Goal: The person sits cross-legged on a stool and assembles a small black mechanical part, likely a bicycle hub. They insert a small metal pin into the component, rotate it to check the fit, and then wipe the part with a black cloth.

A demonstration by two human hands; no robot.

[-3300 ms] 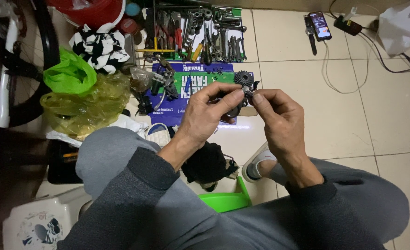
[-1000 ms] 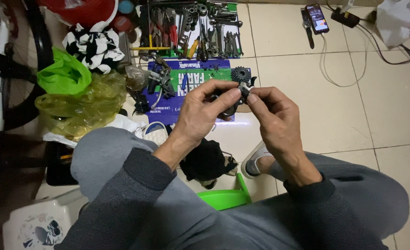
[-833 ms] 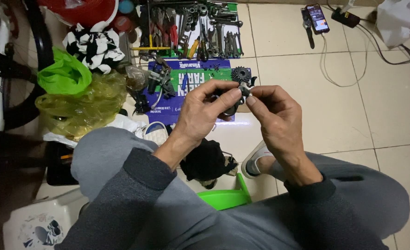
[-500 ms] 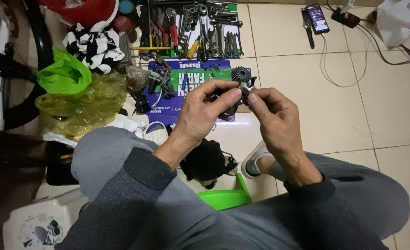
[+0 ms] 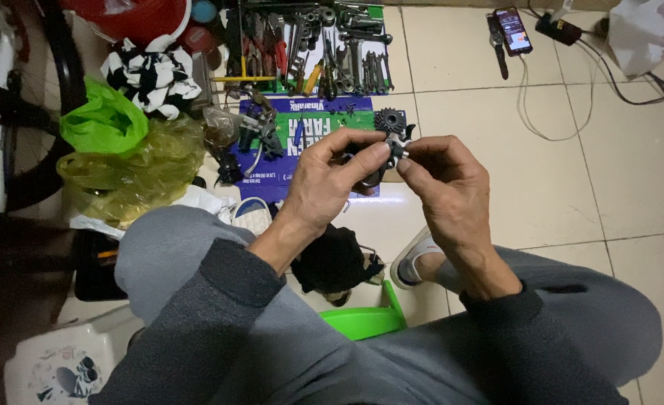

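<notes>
My left hand (image 5: 330, 180) and my right hand (image 5: 444, 180) meet over the tiled floor, both pinching a small dark metal bicycle part (image 5: 389, 142) with a toothed pulley wheel (image 5: 389, 120) at its top. The left fingers wrap the part's lower body; the right thumb and forefinger grip its silver end. Most of the part is hidden by my fingers. I sit low, with grey trousers and grey sleeves filling the bottom of the view.
A flattened blue and green carton (image 5: 302, 135) lies on the floor with small bike parts (image 5: 257, 135) on it. Behind it are several hand tools (image 5: 324, 45). Green and yellow plastic bags (image 5: 122, 150) are at left, a phone (image 5: 513, 30) with cable at back right, a green stool (image 5: 365, 319) beneath me.
Hands and part stay in nearly the same place across the frames; only slight finger shifts on the part are visible.
</notes>
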